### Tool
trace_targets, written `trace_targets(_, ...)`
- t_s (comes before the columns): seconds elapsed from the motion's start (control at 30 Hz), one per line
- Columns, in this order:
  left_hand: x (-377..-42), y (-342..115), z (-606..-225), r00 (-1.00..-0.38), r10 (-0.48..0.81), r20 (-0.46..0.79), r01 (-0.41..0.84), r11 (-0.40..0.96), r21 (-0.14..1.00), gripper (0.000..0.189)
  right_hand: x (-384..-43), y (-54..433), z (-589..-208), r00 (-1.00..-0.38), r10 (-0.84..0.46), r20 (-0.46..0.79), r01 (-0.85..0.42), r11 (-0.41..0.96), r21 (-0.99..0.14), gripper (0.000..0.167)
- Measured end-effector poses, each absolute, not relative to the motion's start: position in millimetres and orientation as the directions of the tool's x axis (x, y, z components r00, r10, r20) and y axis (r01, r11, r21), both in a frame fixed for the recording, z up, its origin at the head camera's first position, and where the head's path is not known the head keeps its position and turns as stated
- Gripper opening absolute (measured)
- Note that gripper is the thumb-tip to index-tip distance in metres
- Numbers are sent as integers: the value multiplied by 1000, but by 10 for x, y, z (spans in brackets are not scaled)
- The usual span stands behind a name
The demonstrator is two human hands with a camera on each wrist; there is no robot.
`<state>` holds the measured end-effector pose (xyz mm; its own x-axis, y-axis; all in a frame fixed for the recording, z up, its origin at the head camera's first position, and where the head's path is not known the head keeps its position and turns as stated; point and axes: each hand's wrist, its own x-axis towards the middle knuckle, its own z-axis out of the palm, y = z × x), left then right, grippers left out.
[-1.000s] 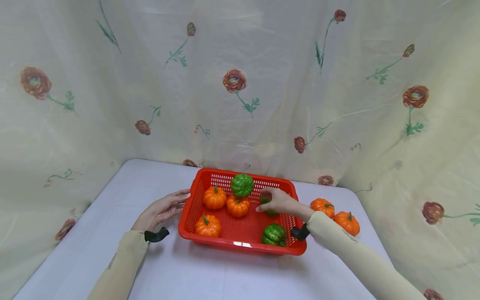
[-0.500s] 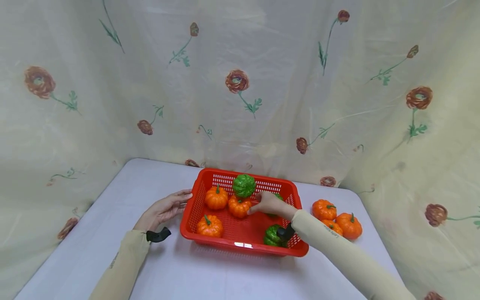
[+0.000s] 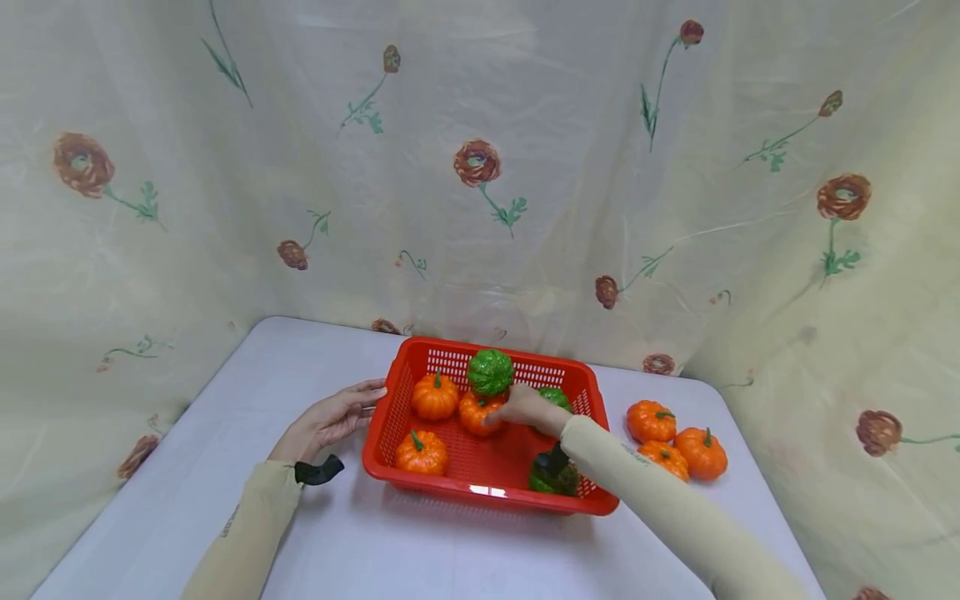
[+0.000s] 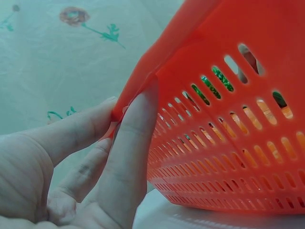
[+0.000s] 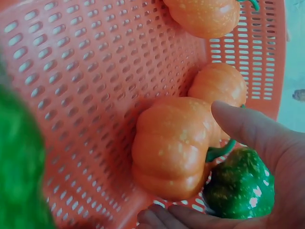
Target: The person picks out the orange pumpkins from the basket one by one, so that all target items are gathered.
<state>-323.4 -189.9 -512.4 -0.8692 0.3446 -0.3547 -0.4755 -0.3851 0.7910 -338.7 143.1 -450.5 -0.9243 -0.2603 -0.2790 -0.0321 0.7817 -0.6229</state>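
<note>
In the head view my left hand (image 3: 330, 421) grips the left rim of a red perforated plastic basket (image 3: 450, 484). The left wrist view has the thumb and fingers (image 4: 133, 129) on both sides of that rim. My right hand (image 3: 532, 408) reaches inside, at the right side of a small orange pumpkin (image 3: 474, 415). In the right wrist view its thumb overlaps the edge of this pumpkin (image 5: 171, 148), with the other fingers spread below; firm contact cannot be told. A green pumpkin (image 3: 491, 372) sits directly behind the orange one.
Two more orange pumpkins (image 3: 435, 397) stand along the basket's left side. Green pumpkins lie at the right: one (image 3: 555, 398) behind my hand, another (image 3: 566, 482) partly under the wrist strap. Outside, three orange pumpkins (image 3: 701, 454) rest on the white table (image 3: 360, 542). A floral curtain (image 3: 480, 250) hangs behind.
My right hand has moved left and slightly forward, from over the right green pumpkin to the middle orange one. The left hand keeps its hold on the rim. The view has shifted slightly.
</note>
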Motion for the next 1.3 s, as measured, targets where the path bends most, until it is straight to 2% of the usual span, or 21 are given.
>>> trace_targets(0.3,-3254,-1880,-5104,-859,327,-394,-502,-387,773,67,-3440,1340,-4553,-925,-158,-346,106,766,-634,73)
trace_targets(0.43,-3260,-1876,-5097,-859,349,-374,-497,-397,772,66,-3458,1313,-4571,-922,-147,-359,132,750,-648,74)
trace_targets(0.63,-3244,-1883,-5109,-864,329,-382,-484,-329,811,70,-3482,1300,-4612,-918,-135,-373,164,727,-667,80)
trace_targets(0.73,-3247,-1880,-5114,-865,334,-374,-481,-344,807,68,-3482,1294,-4633,-925,-143,-352,144,726,-673,73)
trace_targets(0.9,-3252,-1885,-5121,-865,342,-366,-482,-371,794,69,-3468,1285,-4637,-939,-157,-305,100,726,-681,42)
trace_targets(1.3,-3226,-1912,-5139,-871,319,-372,-473,-347,810,71,-3351,1432,-4575,-937,-180,-299,78,727,-682,35)
